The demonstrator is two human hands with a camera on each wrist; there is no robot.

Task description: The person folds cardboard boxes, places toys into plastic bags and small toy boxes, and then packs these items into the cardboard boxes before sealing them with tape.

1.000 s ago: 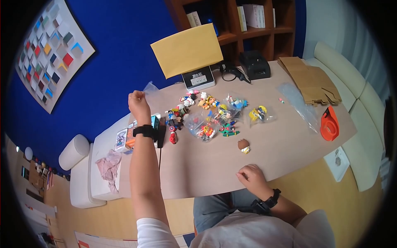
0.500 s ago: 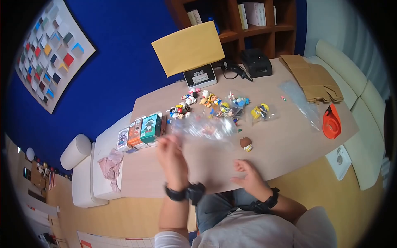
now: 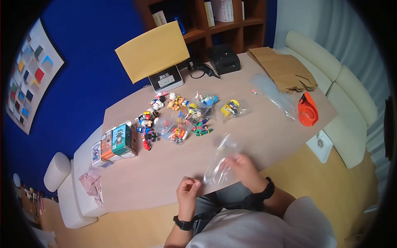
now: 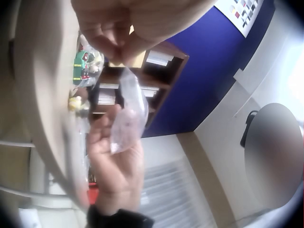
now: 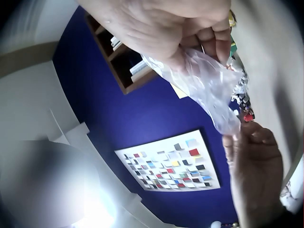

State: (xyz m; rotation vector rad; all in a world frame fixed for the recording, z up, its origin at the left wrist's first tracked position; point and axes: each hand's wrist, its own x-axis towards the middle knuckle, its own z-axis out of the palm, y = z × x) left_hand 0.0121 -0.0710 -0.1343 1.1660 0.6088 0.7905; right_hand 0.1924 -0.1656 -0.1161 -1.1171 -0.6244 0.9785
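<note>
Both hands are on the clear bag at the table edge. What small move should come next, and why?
Probably pull the bag's mouth open. The left hand pinches one end, the right hand grips the other, and it looks flat and empty. The toys lie loose farther up the table.

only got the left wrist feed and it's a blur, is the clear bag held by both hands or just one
Observer: Both. In the head view the right hand grips the clear plastic bag over the table's near edge, and the left hand pinches its lower corner.
Operator: anything in the bag
Observer: The right wrist view shows it crumpled and see-through; I can make out nothing inside.
Operator: where are the toys then
Observer: The small figures lie mid-table beyond the hands, some in their own clear bags, with three boxes to their left.
</note>
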